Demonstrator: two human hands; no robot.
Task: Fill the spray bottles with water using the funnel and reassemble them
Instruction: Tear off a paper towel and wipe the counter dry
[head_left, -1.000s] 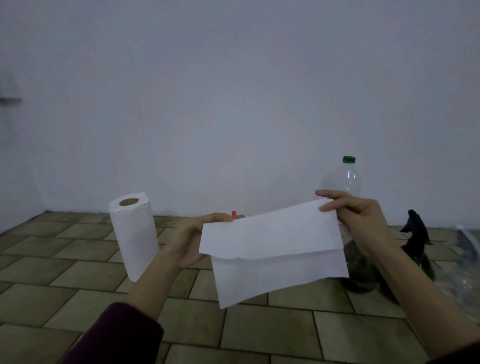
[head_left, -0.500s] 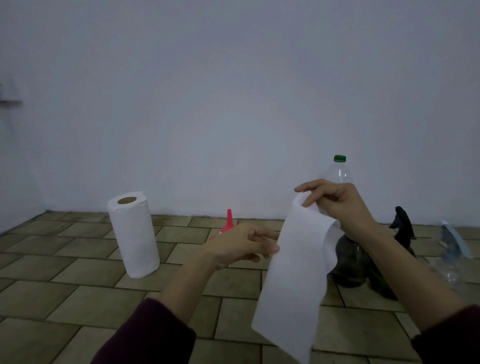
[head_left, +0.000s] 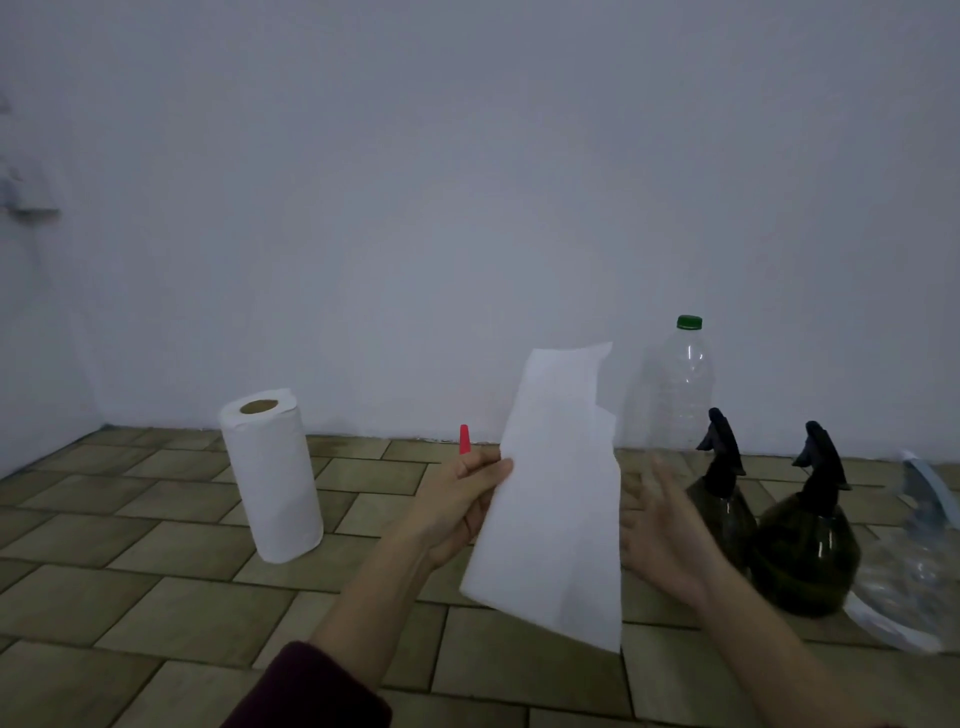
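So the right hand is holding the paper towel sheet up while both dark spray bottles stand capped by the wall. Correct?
Not quite: in the head view the left hand pinches the paper towel sheet; the right hand is open and holds nothing. Both dark spray bottles do stand with their trigger heads on.

One head-worn wide-angle view, forward and slightly down, close over the tiled surface (head_left: 156, 597) toward the wall (head_left: 415, 208).

We record dim, bluish, even light with no clear source. Right hand (head_left: 662, 525) motion-blurred. Soft shadow beside clear bottle (head_left: 683, 384) on wall (head_left: 363, 208). Tile lines bow toward edges.
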